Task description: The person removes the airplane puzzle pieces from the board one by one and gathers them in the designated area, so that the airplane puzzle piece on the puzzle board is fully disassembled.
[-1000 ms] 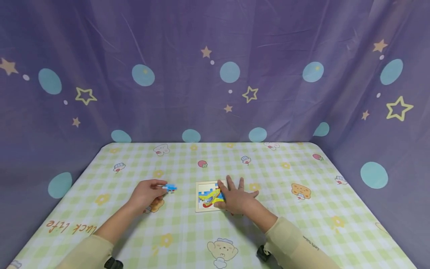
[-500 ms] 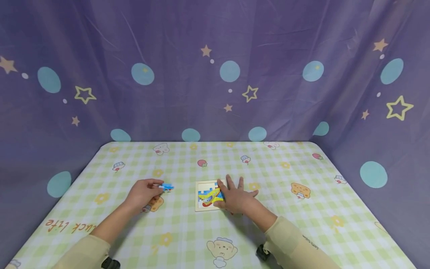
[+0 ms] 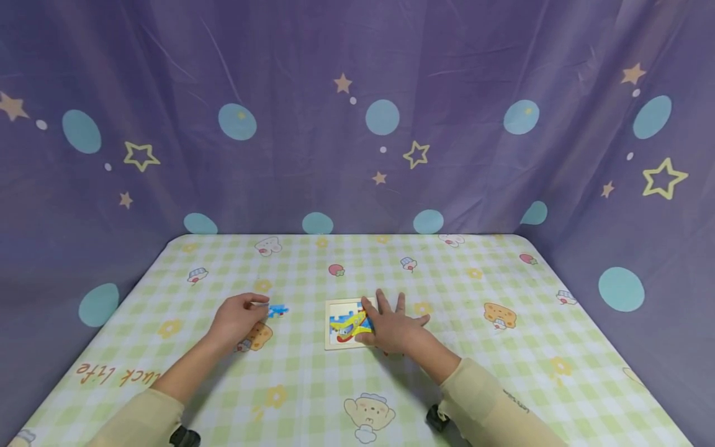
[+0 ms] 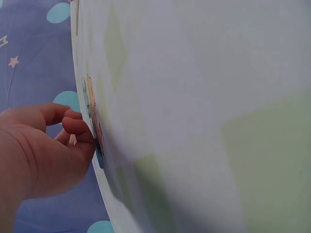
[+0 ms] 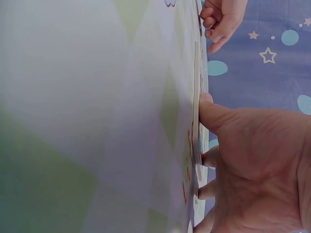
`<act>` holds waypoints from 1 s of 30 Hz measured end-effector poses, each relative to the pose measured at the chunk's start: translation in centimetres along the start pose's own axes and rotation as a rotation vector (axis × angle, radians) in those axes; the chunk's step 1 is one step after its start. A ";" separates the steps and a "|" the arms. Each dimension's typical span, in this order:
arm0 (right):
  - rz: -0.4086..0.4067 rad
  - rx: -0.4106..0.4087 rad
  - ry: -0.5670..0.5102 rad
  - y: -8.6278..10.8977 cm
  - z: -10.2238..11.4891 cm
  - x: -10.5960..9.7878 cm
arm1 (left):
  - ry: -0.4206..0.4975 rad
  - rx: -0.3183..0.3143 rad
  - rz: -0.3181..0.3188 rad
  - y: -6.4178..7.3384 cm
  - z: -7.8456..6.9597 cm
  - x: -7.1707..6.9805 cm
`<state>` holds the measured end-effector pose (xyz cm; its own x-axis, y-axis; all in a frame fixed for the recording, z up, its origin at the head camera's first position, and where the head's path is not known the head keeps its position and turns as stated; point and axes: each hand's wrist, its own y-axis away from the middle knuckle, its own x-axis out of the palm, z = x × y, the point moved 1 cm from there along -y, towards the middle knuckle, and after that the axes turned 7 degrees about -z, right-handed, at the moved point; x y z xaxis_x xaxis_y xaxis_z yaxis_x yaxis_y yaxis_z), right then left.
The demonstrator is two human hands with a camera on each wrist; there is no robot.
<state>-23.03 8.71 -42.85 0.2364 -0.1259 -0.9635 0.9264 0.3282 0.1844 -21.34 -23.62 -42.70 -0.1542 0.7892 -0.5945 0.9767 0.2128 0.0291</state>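
Note:
A small blue jigsaw puzzle piece (image 3: 278, 310) lies on the tablecloth, left of the puzzle board. Right at its left edge is my left hand (image 3: 236, 321), thumb and forefinger tips apart with a gap between them. In the left wrist view the fingers of the left hand (image 4: 53, 145) bend loosely close over the table. The square puzzle board (image 3: 328, 326) has a pale wooden rim and a partly filled yellow, blue and red picture. Across its right side my right hand (image 3: 398, 330) rests with spread fingers, hiding that part. The right thumb (image 5: 210, 110) touches the board's near rim.
A green-and-white checked tablecloth (image 3: 313, 397) with printed flowers, cakes and bears covers the table. A purple curtain (image 3: 313, 186) with stars and dots hangs along the back and both sides. Dark wrist cameras (image 3: 438, 419) sit under the sleeves.
My left hand has drawn the blue puzzle piece a little to the left, and its fingertips have since moved back to the piece's edge. The right hand stays on the board.

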 end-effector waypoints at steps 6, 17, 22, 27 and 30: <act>0.001 0.000 0.010 0.0 0.1 -0.1 | -0.023 0.004 -0.061 0.0 -0.4 -0.1; -0.004 0.051 -0.032 -0.1 0.0 0.0 | 0.142 -0.014 -0.009 -0.1 -1.0 0.4; -0.002 0.109 -0.088 0.0 0.0 0.0 | 0.180 -0.013 0.016 0.2 -1.6 0.6; -0.005 0.157 -0.112 0.0 -0.3 0.1 | 0.204 -0.007 0.044 0.5 -2.2 1.0; -0.002 0.177 -0.111 0.0 -0.6 0.1 | 0.229 -0.010 0.060 0.5 -2.6 1.3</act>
<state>-23.15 9.23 -43.04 0.2561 -0.2319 -0.9384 0.9617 0.1593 0.2231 -21.43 -20.99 -41.42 -0.1271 0.9104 -0.3937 0.9838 0.1664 0.0673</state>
